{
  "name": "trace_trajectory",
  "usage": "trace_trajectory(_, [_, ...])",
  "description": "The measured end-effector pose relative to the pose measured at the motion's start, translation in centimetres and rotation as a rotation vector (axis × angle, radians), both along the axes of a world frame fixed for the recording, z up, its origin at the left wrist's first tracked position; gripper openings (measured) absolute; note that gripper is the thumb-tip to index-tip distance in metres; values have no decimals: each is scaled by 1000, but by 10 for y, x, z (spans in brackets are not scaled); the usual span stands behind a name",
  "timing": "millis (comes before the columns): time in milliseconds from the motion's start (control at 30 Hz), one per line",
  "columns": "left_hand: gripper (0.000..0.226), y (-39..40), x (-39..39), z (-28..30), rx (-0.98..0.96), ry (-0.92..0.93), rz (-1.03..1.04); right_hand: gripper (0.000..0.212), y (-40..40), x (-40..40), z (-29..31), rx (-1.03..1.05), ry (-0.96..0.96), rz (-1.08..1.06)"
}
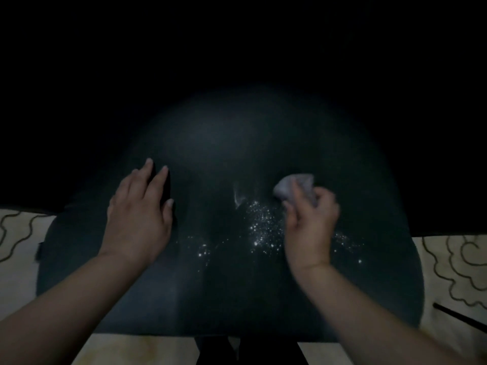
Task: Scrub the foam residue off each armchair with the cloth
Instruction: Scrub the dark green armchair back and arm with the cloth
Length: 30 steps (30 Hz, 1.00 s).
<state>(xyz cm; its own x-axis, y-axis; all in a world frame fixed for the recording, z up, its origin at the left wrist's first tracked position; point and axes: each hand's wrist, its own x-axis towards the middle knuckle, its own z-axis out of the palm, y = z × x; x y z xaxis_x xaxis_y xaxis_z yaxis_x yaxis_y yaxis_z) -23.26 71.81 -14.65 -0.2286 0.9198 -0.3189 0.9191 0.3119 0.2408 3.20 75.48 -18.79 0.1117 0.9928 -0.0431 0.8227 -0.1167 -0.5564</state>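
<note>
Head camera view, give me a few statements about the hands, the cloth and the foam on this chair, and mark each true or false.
1. The right hand grips the cloth. True.
2. The left hand holds a spray bottle. False: it rests flat on the dark armchair, fingers straight.
3. White foam specks lie between the two hands. True.
4. The seat is wiped clean. False: specks still dot it.
5. The floor beside the chair is plain black. False: it is pale with dark curly lines.
</note>
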Motion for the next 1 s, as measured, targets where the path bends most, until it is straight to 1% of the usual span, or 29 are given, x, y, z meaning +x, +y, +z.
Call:
trace_trajectory(67, [57, -8, -1, 1, -1, -11, 15, 39, -17, -34, 2, -10, 99, 192])
trace_trajectory(100, [57, -12, -1, 2, -2, -15, 21, 40, -8, -43, 3, 17, 159, 230])
trace_trajectory(133, [56, -14, -2, 2, -4, -17, 25, 43, 9, -49, 5, 21, 178, 231])
trace_trajectory(200, [56, -20, -4, 3, -10, -18, 26, 45, 42, -40, 2, 65, 111, 154])
trace_trajectory(233, [56, -23, -4, 4, -12, -21, 26, 43, 49, -29, 2, 65, 101, 54])
trace_trajectory(267, [56, -26, -5, 4, -12, -25, 25, 40, 47, -21, 2, 57, 104, -43])
trace_trajectory(333, [56, -31, -5, 5, -15, -36, 27, 42, 23, -21, 3, 70, 113, -82])
trace_trajectory(400, [56, -36, -5, 5, -20, -49, 32, 49, -9, -42, 4, 62, 113, 55])
trace_trajectory(467, [57, -40, -3, 4, -26, -56, 31, 53, -26, -68, 5, 50, 112, 258])
trace_trajectory(533, [57, -45, -2, 3, -24, -53, 34, 51, -20, -85, 7, 72, 105, 459])
trace_trajectory(567, [57, -47, -3, 2, -22, -52, 35, 49, -10, -88, 8, 80, 94, 521])
trace_trajectory(600, [57, -50, -3, 2, -20, -52, 38, 47, 2, -87, 9, 93, 71, 534])
trace_trajectory(633, [56, -52, -4, 2, -19, -52, 43, 45, 16, -83, 9, 105, 57, 487])
trace_trajectory(700, [56, -56, -7, 0, -20, -59, 52, 43, 35, -73, 5, 97, 72, 306])
trace_trajectory(733, [56, -59, -8, 0, -25, -61, 55, 44, 34, -71, 4, 76, 81, 259])
trace_trajectory(767, [57, -61, -9, 0, -29, -61, 54, 45, 25, -72, 4, 61, 75, 282])
trace_trajectory(833, [57, -65, -8, 2, -31, -60, 53, 45, -9, -71, 7, 20, 66, 499])
trace_trajectory(900, [57, -68, -7, 3, -32, -65, 68, 46, -44, -59, 11, 40, 65, 741])
trace_trajectory(933, [57, -70, -7, 3, -31, -67, 73, 49, -49, -49, 12, 59, 52, 815])
trace_trajectory(967, [57, -72, -8, 3, -31, -69, 76, 50, -43, -41, 12, 92, 27, 831])
trace_trajectory(1000, [57, -74, -9, 2, -32, -71, 79, 51, -32, -36, 11, 127, -10, 787])
